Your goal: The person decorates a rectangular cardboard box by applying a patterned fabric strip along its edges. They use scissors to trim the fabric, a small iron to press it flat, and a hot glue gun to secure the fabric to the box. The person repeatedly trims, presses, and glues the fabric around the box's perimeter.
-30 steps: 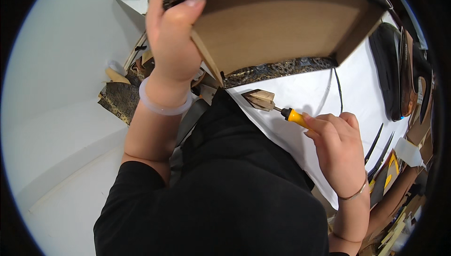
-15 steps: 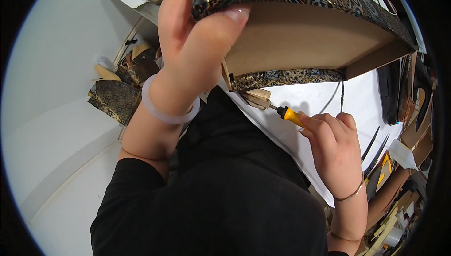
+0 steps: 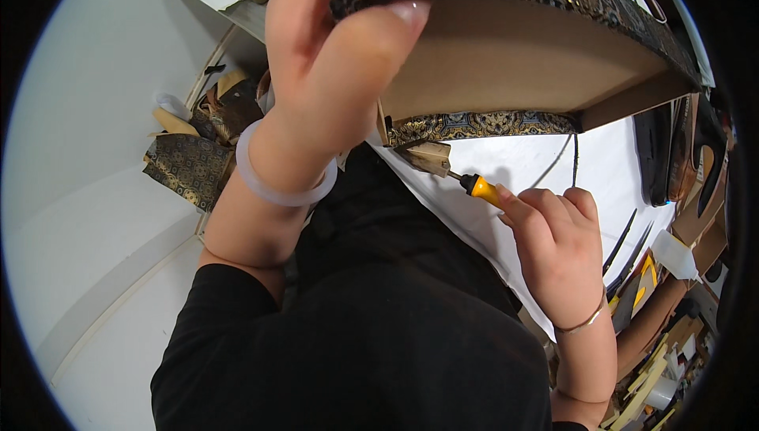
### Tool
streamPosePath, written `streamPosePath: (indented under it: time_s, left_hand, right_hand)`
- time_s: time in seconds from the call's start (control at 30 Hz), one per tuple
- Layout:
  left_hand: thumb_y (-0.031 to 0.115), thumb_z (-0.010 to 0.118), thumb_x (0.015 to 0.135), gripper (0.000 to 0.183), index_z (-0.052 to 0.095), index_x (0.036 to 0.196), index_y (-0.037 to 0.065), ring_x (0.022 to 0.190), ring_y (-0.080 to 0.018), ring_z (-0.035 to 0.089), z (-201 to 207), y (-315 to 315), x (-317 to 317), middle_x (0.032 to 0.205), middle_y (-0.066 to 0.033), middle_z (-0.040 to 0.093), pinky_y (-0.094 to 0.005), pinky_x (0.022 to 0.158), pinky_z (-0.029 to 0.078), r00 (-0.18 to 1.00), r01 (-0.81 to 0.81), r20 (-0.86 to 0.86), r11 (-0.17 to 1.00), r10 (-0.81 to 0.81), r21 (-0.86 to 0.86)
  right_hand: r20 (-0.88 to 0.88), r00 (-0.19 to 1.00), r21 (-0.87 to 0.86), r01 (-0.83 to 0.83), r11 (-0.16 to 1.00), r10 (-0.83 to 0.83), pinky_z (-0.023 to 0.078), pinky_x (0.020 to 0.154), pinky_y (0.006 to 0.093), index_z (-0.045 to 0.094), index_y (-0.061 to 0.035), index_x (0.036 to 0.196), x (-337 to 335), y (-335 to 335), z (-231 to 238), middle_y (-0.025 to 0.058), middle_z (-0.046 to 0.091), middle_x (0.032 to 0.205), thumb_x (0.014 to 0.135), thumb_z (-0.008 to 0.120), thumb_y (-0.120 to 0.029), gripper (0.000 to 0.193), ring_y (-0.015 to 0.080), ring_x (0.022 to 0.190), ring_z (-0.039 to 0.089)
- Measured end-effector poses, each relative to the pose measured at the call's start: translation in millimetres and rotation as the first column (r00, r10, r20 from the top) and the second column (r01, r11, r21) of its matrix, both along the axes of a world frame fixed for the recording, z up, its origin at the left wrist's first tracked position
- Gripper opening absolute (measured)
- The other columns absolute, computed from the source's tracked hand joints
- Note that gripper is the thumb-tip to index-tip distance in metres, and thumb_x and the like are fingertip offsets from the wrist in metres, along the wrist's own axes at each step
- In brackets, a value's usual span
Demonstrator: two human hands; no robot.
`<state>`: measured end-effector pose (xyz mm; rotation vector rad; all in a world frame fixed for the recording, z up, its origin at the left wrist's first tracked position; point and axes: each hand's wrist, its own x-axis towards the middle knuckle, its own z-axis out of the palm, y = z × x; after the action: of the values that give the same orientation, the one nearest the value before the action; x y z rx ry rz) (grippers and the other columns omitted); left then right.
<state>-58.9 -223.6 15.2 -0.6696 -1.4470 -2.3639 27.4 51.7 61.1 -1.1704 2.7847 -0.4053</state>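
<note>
Bright, even light; fisheye bends the dark rim, and nearest parts look perhaps slightly soft.

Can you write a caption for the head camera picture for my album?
Left hand holds up a brocade-covered box while the right hand presses a yellow-handled tool against its edge.

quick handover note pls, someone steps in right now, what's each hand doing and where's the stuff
Left hand: grips the cardboard box by its brocade-covered rim, held up and tilted, open side toward the person.
Right hand: holds a yellow-handled tool, its flat tip at the box's lower edge.
Done: patterned fabric covers the outer walls and the lower rim strip.
Left: inside is bare cardboard; a flap by the tip looks loose.
White worktop lies below, fabric scraps at left.
</note>
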Motion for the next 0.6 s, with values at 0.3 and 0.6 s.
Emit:
streamPosePath:
  time_s: [0.3,0.6]
  left_hand:
    - [0.014,0.047,0.094,0.048,0.059,0.136,-0.006,0.119,-0.0213,0.064,0.2,-14.8,-17.3,0.128,-0.0168,0.069,-0.0354,0.109,0.049,0.989,-0.091,0.106,0.988,0.104,-0.124]
    - [0.015,0.048,0.094,0.047,0.06,0.136,-0.006,0.12,-0.0207,0.063,-3.1,-13.1,-17.4,0.129,-0.0161,0.069,-0.035,0.111,0.048,0.99,-0.104,0.077,0.985,0.115,-0.135]
  right_hand:
    - [-0.044,0.999,-0.049,-0.016,0.999,0.014,0.047,0.082,0.0366,0.074,-0.012,0.121,-0.1,8.7,-19.2,0.002,0.072,0.099,0.094,0.078,-0.011,0.028,0.0199,0.077,0.064]
    - [0.033,0.998,-0.09,0.053,0.995,-0.05,0.047,0.079,0.0368,0.074,-0.0114,0.12,0.6,14.1,-14.0,0.0032,0.073,0.098,0.091,0.084,-0.008,0.031,0.0222,0.077,0.064]
